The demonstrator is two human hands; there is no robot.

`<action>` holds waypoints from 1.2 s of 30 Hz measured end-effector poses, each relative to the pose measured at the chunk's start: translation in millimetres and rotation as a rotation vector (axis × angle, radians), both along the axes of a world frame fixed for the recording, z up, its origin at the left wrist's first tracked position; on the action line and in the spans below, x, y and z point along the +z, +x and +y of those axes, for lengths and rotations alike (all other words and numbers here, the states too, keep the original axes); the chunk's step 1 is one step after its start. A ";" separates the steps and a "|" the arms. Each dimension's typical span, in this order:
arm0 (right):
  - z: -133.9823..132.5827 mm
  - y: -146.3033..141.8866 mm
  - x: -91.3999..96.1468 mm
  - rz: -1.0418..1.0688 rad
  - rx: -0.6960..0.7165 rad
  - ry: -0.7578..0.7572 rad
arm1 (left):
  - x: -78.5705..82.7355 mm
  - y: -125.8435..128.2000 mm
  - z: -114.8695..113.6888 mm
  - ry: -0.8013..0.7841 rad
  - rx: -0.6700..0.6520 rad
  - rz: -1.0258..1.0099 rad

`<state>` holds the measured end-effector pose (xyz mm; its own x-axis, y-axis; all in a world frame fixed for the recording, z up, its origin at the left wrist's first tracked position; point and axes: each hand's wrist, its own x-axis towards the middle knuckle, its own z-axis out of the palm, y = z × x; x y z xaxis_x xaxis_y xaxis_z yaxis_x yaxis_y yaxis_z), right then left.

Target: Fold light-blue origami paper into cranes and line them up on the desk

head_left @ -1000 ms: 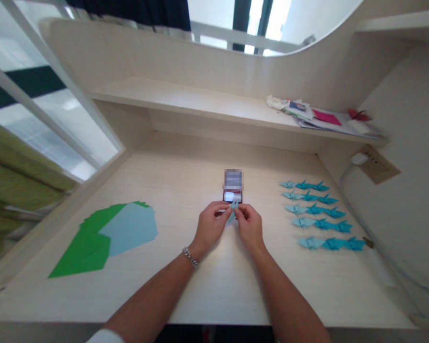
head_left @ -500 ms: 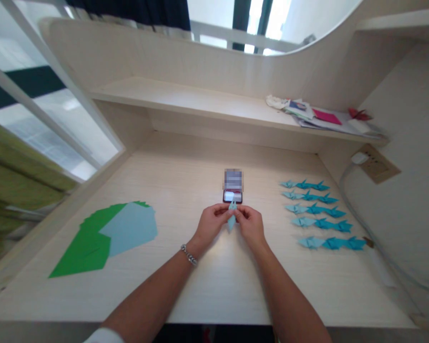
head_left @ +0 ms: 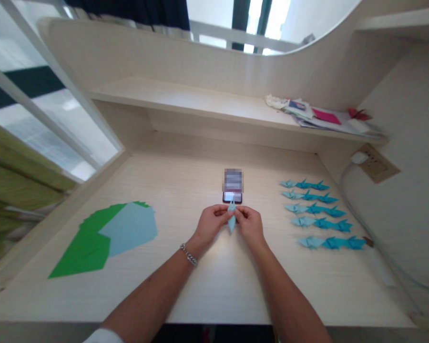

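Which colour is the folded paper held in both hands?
The paper is light blue, best seen in the head view.

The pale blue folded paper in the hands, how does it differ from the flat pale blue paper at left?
The pale blue folded paper is held by the left hand and right hand; the flat pale blue paper lies on the pale wood-grain desk. The folded paper is smaller and tapers to points; the flat paper spreads wide. Both are pale blue.

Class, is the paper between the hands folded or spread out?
Folded: the paper is a narrow shape, pointed at its near end.
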<state>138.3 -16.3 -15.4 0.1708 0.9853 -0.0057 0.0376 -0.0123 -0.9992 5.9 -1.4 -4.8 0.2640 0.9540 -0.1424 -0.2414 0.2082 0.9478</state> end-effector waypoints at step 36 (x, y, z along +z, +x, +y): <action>0.2 4.8 5.2 0.179 -0.065 0.023 | -0.2 0.0 -3.5 0.188 -0.062 0.220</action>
